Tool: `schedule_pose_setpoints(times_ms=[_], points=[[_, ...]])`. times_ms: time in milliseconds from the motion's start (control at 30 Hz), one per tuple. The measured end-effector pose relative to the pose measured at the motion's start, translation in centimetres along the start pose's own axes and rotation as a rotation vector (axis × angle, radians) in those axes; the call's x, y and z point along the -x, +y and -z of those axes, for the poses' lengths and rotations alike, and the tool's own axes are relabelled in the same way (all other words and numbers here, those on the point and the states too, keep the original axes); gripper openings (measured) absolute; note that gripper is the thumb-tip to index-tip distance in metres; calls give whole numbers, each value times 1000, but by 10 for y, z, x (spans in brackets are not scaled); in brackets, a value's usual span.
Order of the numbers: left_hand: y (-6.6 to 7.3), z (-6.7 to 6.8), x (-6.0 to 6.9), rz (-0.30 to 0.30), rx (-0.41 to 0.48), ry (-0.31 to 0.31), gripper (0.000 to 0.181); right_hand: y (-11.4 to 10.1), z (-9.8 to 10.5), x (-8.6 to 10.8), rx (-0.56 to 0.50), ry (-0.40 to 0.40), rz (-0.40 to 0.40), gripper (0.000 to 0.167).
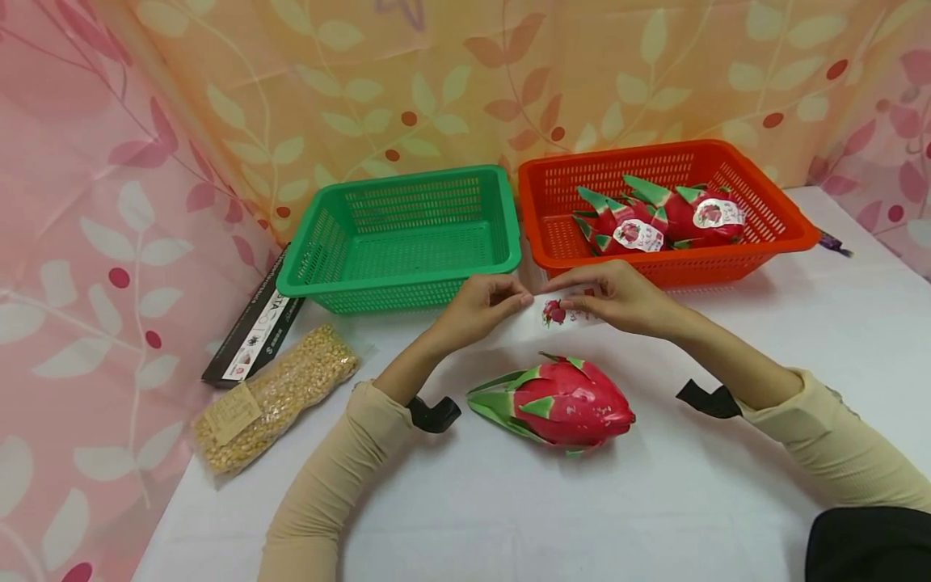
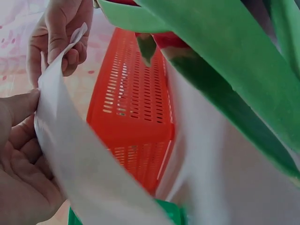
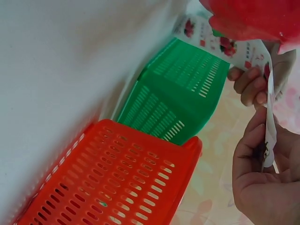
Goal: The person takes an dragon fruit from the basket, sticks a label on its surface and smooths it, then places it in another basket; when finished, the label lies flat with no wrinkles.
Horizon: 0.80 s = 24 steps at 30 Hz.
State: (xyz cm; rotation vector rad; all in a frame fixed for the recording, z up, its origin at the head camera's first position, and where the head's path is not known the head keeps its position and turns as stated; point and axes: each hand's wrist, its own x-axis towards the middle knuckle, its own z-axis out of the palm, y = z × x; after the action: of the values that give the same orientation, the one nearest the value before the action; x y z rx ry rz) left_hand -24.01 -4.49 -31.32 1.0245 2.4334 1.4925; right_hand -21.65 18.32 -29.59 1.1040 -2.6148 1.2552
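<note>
A strip of white stickers point(image 1: 550, 312) printed with red dragon fruit stretches between both hands above the table. My left hand point(image 1: 482, 314) pinches it on one side, and my right hand point(image 1: 627, 301) pinches its end, with curled fingers around the edge in the right wrist view point(image 3: 265, 180). Whether a sticker has come loose from the backing cannot be told. The strip's plain white back point(image 2: 79, 140) shows in the left wrist view. Just below the hands, a dragon fruit point(image 1: 575, 404) lies on its side on the white cloth, its green leaves pointing left, touched by neither hand.
Behind the hands stand a green basket point(image 1: 400, 284) at left and a red basket point(image 1: 698, 263) holding two labelled dragon fruits point(image 1: 680, 217). A bag of corn kernels point(image 1: 284, 396) and a black box point(image 1: 254, 335) lie at left. A dark object point(image 1: 869, 546) is at lower right.
</note>
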Motion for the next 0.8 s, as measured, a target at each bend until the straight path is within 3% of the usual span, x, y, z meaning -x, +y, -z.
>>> schedule_pose_setpoints(times_ms=[400, 600, 800], points=[[3, 3, 0, 86, 139, 1, 16, 8, -3, -1, 5, 63, 241, 35], [2, 4, 0, 83, 133, 11, 16, 9, -5, -1, 27, 120, 265, 30], [2, 4, -2, 47, 60, 7, 16, 10, -6, -1, 13, 173, 244, 23]])
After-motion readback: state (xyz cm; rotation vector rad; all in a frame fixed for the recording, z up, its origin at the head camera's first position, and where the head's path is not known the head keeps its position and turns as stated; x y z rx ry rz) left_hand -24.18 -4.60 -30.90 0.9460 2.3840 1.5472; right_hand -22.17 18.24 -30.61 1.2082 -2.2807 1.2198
